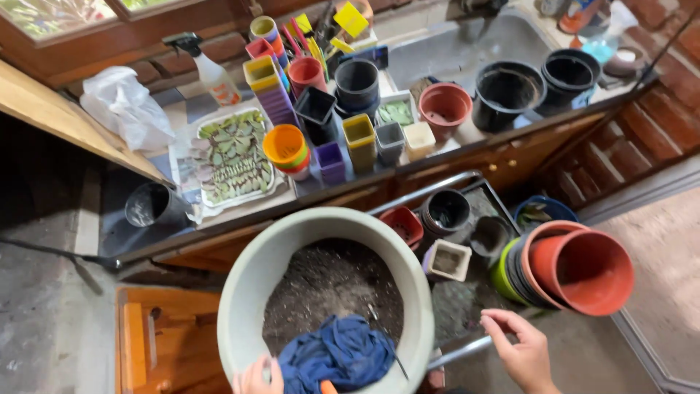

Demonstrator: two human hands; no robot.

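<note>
Right, current state:

1. Left hand (255,377) grips the near rim of the basin (244,292), fingers curled over the edge, so it carries the basin from below the frame.
2. Basin holds dark soil (328,281), a blue cloth (339,354) bunched at the near side and a thin metal tool (385,339) lying on the soil.
3. Right hand (521,354) is empty, fingers loosely pinched, hovering near the stack of terracotta pots (583,270), not touching it.
4. Counter (474,142) beyond is packed with small coloured pots and a tray of succulent leaves (230,157), set flat, likely to dry.
5. Spray bottle (211,69) stands behind the tray.
</note>
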